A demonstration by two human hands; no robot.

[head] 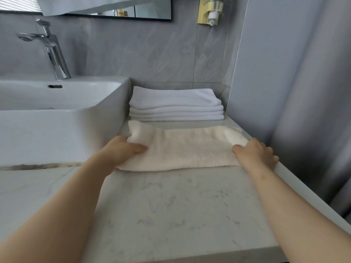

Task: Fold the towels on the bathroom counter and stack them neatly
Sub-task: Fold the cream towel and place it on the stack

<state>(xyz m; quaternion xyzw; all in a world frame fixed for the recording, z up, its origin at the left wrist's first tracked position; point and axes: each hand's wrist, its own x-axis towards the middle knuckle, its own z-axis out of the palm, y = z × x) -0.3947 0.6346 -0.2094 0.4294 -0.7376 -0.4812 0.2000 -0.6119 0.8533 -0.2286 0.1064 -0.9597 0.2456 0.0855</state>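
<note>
Lying flat on the counter [171, 205] just in front of the stack of white towels [176, 105], a cream towel [182, 149] is pinched at its ends by the left hand [123, 149] and right hand [256, 152].

white towels, stacked [175, 106] x4 | cream towel [182, 149] x1 | hands x2 | sink [62, 103] x1 | tap [51, 48] x1

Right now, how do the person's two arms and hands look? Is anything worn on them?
Both forearms are bare up to the frame edge: no sleeves appear. The left hand and the right hand wear no gloves, and no watch, bracelet or ring shows. Fingernails are hidden or too small to judge.
</note>
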